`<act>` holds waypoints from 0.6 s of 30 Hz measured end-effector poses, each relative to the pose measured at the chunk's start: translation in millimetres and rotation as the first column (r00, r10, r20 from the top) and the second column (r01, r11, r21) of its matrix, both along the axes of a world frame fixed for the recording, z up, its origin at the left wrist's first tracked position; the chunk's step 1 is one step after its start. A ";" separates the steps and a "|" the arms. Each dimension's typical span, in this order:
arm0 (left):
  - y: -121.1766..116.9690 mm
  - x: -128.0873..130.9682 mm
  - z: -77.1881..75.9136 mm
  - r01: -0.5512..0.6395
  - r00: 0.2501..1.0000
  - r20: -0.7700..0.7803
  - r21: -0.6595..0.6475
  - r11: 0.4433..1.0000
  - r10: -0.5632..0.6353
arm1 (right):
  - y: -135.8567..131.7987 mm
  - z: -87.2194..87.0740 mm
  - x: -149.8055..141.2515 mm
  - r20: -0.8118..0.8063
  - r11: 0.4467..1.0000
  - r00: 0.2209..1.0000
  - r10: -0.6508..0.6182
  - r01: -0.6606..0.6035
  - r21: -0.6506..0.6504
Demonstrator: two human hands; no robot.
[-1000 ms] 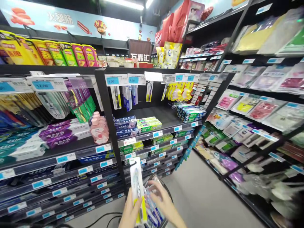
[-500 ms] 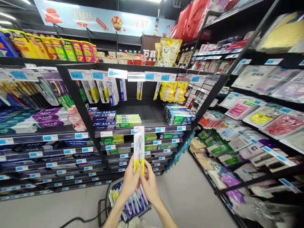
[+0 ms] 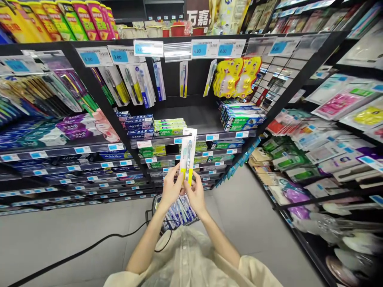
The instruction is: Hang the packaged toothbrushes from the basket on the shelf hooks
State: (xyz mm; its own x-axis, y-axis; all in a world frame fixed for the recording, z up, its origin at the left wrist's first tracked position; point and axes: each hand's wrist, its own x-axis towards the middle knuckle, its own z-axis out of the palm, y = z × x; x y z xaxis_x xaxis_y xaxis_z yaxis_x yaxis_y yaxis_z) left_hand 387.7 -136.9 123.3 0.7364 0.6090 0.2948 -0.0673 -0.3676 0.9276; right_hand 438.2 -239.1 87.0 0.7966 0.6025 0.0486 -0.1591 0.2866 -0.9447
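Observation:
Between my two hands stands a packaged toothbrush (image 3: 188,153), upright in a clear-fronted white and yellow pack with a hang hole at its top. My left hand (image 3: 172,185) grips the pack's lower left edge, thumb on the front. My right hand (image 3: 196,193) pinches the lower right edge, its other fingers curled behind. Below my hands a basket (image 3: 155,205) on the floor holds many more packaged toothbrushes (image 3: 182,211). Ahead, similar toothbrush packs hang on hooks, among them a single pack (image 3: 183,79) and a blue-white bunch (image 3: 145,85).
Toothpaste boxes (image 3: 242,115) lie on the shelf ahead, above several lower shelves with price tags. Yellow bear-shaped packs (image 3: 230,77) hang to the right. A rack of bagged goods (image 3: 338,99) lines the right side. A black cable (image 3: 98,241) runs across the floor from the left.
My view has tilted downward, bringing my shirt and forearms into sight. Both hands still hold the packaged toothbrush, which appears higher and slightly further right in the picture.

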 end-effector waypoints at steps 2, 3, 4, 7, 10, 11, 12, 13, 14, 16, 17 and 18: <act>5.0 0.3 1.8 0.010 1.000 0.005 0.013 1.000 -0.010 | 0.3 -1.5 -0.7 0.010 1.000 1.000 -0.004 0.004 0.003; 6.8 1.1 2.6 0.015 1.000 0.013 0.017 1.000 -0.015 | 0.0 -2.7 -0.1 0.011 1.000 1.000 -0.007 0.007 0.002; 8.1 2.4 3.2 0.020 1.000 0.019 0.018 1.000 -0.020 | -0.5 -4.0 1.4 0.008 1.000 1.000 -0.014 0.014 0.001; 10.7 7.9 4.5 0.021 1.000 0.009 0.020 1.000 -0.021 | -2.4 -7.9 12.4 -0.016 0.999 0.999 -0.051 0.052 0.014; 12.8 17.0 5.6 0.006 1.000 -0.007 0.067 0.998 -0.006 | -4.5 -8.3 31.5 -0.047 0.991 0.992 -0.118 0.120 0.057; 13.4 21.6 6.3 0.001 1.000 -0.005 0.090 0.996 -0.001 | -5.6 -7.5 39.2 -0.060 0.987 0.988 -0.140 0.144 0.076; 13.7 27.6 7.6 -0.005 1.000 -0.003 0.111 0.994 0.005 | -7.2 -6.4 47.7 -0.072 0.982 0.985 -0.160 0.166 0.094; 13.6 35.2 9.4 -0.015 1.000 0.001 0.129 0.992 0.015 | -9.4 -5.3 57.1 -0.082 0.977 0.981 -0.176 0.184 0.108; 13.1 44.9 12.1 -0.027 1.000 0.004 0.143 0.989 0.026 | -12.1 -4.3 67.6 -0.090 0.974 0.978 -0.186 0.196 0.117; 10.8 71.4 20.3 -0.055 0.998 0.019 0.170 0.984 0.052 | -19.1 -2.6 92.4 -0.095 0.970 0.976 -0.195 0.206 0.125; 9.0 88.2 26.1 -0.068 0.997 0.035 0.184 0.980 0.063 | -23.4 -2.0 107.0 -0.093 0.970 0.977 -0.193 0.204 0.129; 6.9 107.0 33.1 -0.081 0.996 0.060 0.198 0.977 0.070 | -28.1 -1.4 122.8 -0.085 0.972 0.979 -0.185 0.195 0.134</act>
State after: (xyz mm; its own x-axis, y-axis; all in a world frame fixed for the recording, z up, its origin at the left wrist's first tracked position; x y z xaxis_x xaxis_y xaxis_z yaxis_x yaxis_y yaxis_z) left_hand 494.7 -130.0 156.4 0.6710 0.5869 0.4531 -0.0788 -0.5512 0.8306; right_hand 561.0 -267.2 85.6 0.9003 0.4309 0.0605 -0.1549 0.4473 -0.8809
